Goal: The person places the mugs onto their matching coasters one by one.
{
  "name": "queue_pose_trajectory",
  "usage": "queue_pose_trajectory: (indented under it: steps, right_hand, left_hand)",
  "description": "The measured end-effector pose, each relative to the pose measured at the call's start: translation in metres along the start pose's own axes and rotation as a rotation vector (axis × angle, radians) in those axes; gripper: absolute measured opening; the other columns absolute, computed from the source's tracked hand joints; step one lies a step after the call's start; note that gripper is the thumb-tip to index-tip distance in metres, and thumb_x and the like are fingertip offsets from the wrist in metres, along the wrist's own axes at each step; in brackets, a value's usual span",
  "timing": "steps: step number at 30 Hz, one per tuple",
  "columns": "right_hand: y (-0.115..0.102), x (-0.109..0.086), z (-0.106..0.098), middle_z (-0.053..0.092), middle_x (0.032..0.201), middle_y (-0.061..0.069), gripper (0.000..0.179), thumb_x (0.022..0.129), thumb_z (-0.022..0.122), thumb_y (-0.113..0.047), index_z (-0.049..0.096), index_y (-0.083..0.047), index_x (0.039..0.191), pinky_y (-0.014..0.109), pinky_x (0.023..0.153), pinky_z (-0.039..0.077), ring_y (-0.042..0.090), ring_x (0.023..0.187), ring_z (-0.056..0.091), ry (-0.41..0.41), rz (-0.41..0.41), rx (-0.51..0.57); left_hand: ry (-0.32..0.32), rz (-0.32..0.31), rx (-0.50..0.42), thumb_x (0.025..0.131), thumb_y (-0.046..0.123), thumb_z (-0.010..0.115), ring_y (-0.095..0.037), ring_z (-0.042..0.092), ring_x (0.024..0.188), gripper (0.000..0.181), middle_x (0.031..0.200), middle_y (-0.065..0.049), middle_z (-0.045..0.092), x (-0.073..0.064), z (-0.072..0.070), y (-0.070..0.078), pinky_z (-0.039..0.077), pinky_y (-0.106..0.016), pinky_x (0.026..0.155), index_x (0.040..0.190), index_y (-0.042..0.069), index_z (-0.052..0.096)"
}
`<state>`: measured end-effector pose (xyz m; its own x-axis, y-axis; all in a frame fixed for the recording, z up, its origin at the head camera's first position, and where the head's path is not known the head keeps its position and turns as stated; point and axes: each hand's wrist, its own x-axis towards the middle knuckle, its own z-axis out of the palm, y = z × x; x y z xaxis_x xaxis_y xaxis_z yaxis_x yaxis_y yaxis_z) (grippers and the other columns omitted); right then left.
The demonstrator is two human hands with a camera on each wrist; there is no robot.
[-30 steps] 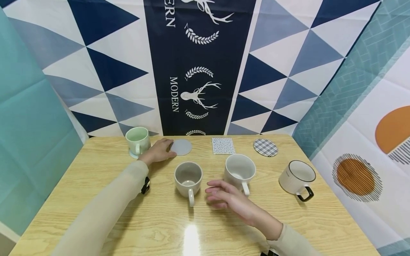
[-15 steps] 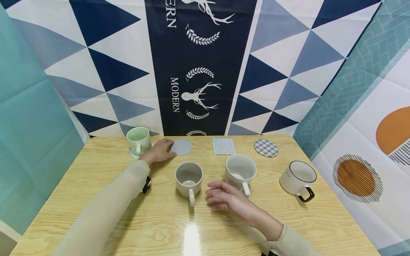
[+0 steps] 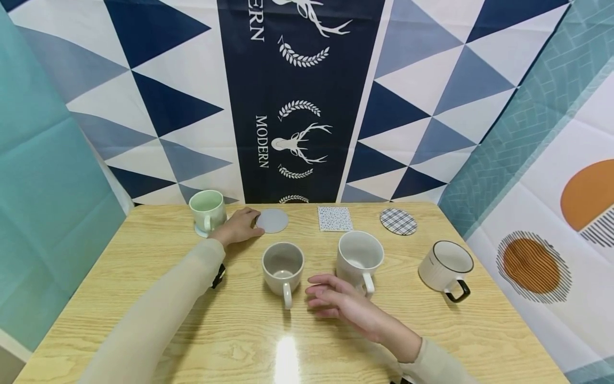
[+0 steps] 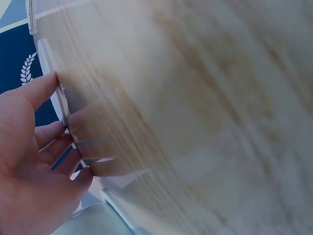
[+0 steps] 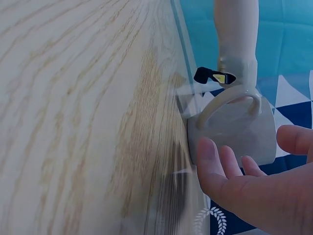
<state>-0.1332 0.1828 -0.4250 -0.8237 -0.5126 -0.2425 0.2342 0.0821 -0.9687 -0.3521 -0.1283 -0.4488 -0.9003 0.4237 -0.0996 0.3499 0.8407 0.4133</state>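
At the back of the table, my left hand [image 3: 238, 226] has its thumb and fingertips at the left edge of a round grey coaster [image 3: 273, 221], which lies flat. In the left wrist view the thumb and index finger of the left hand [image 4: 34, 142] pinch the thin coaster [image 4: 57, 100] at its edge. My right hand [image 3: 347, 304] is held with loosely bent fingers between a greyish mug [image 3: 280, 285] and a white mug [image 3: 352, 266], holding neither. In the right wrist view, its fingers overlap the greyish mug [image 5: 234, 129].
A green mug [image 3: 208, 205] stands on a pale coaster [image 3: 199, 231] left of my left hand. Farther right lie a square speckled coaster [image 3: 334, 219] and a round plaid coaster [image 3: 398, 221]. A white mug with black rim and handle [image 3: 440, 271] stands near the right edge of the table [image 3: 230, 341].
Hardly anything differs. My right hand has shifted very slightly; the left hand stays at the grey coaster, and the mugs and coasters keep their places.
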Motion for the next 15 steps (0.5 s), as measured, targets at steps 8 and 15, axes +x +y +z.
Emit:
queue_pose_trajectory:
  steps: [8, 15]
  right_hand:
    - [0.002, 0.003, 0.007, 0.050, 0.151, 0.029, 0.054, 0.112, 0.052, -0.025, 0.041, 0.009, 0.152, 0.043, 0.106, 0.056, 0.030, 0.123, 0.065, -0.018, 0.004, -0.002]
    - [0.005, 0.008, 0.015, 0.057, 0.148, 0.023, 0.050, 0.110, 0.054, -0.022, 0.048, 0.010, 0.149, 0.044, 0.104, 0.057, 0.032, 0.119, 0.069, -0.046, -0.017, 0.004]
  left_hand:
    - [-0.017, -0.013, 0.007, 0.106, 0.038, 0.064, -0.046, 0.032, 0.155, 0.074, 0.167, -0.027, 0.033, 0.001, 0.000, -0.001, 0.030, -0.059, 0.127, 0.162, -0.001, 0.038]
    - [-0.024, -0.015, 0.010, 0.106, 0.039, 0.065, -0.046, 0.032, 0.154, 0.074, 0.167, -0.027, 0.033, 0.002, -0.001, -0.002, 0.030, -0.059, 0.126, 0.162, -0.001, 0.038]
